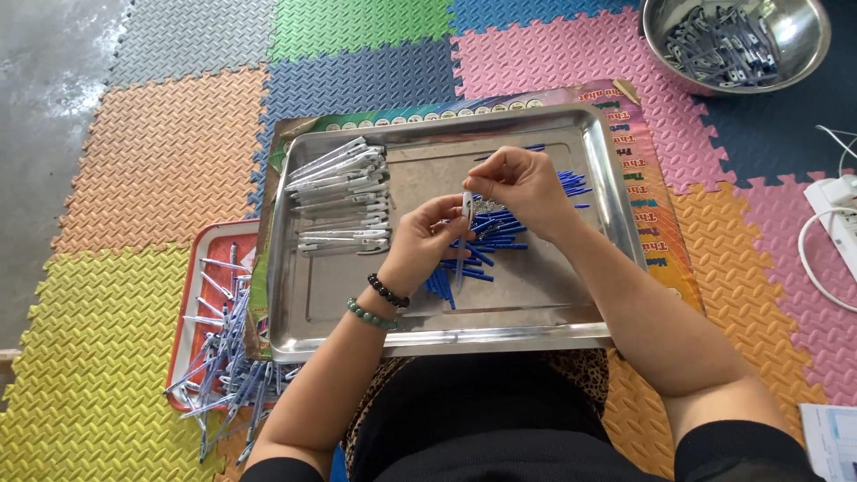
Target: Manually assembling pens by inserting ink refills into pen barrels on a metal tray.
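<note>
Over a steel tray (428, 335), my left hand (420, 243) pinches a white pen barrel (466, 207) held upright. My right hand (522, 183) hovers just above and right of it, fingers pinched on the top of the barrel or a tiny part there. A pile of small blue pen parts (486, 241) lies under both hands in the tray. Several white pens (344, 201) lie stacked at the tray's left side. Two bead bracelets circle my left wrist.
A red tray (198, 259) with several pen refills (223, 366) sits at the left. A steel bowl (794, 54) of grey clips stands at the top right. A white power strip (839, 210) and cable lie at the right. Coloured foam mats cover the floor.
</note>
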